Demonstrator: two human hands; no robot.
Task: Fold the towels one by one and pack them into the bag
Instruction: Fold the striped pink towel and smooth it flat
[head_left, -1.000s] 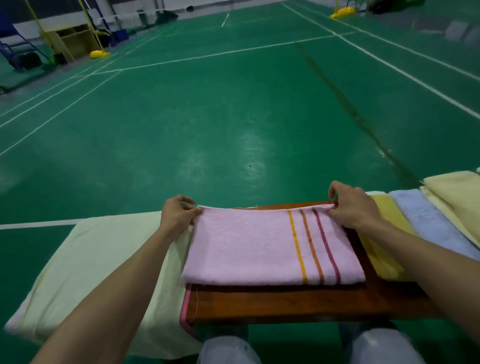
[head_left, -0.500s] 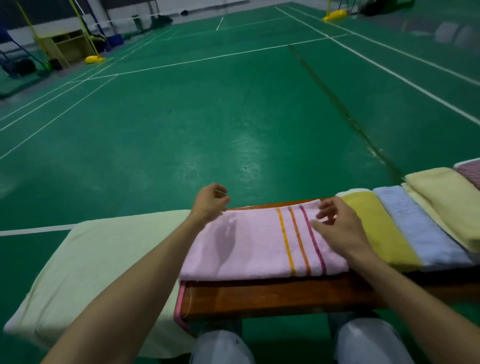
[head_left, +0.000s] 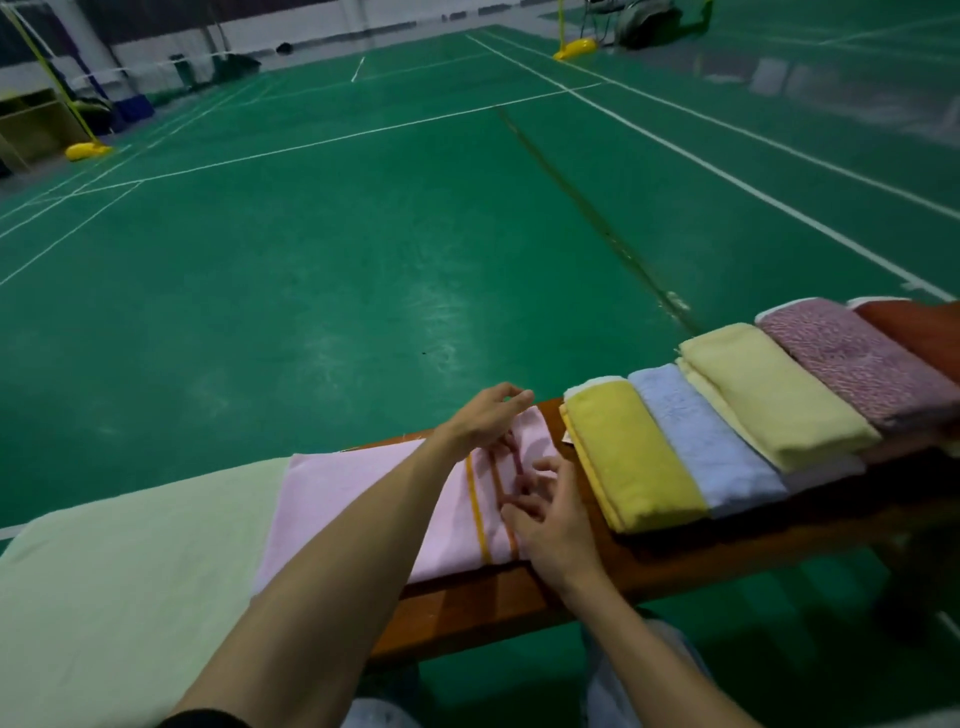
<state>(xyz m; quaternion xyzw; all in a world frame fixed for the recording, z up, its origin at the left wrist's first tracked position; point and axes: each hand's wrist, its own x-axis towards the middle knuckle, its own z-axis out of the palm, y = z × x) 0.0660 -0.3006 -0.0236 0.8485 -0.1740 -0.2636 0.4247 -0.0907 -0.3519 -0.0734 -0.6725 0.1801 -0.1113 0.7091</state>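
Note:
A folded pink towel (head_left: 358, 499) with orange and red stripes lies flat on the brown wooden bench (head_left: 519, 597). My left hand (head_left: 485, 415) reaches across it to its far right corner, fingers loosely curled over the striped end. At the towel's right edge my right hand (head_left: 545, 512) rests on the stripes with fingers spread. Neither hand visibly grips the cloth. A pale green cloth (head_left: 119, 582), which may be the bag, lies at the left beside and under the pink towel.
Right of the pink towel a row of folded towels overlaps along the bench: mustard yellow (head_left: 628, 457), light blue (head_left: 701, 441), pale yellow (head_left: 769, 389), mottled purple (head_left: 857, 358) and rust red (head_left: 919, 327). Green court floor lies beyond. My knees show below the bench.
Both hands left the towel's far corners. My left hand crossed rightward to the striped end and my right hand slid down onto the stripes. The view swung right, revealing more stacked towels.

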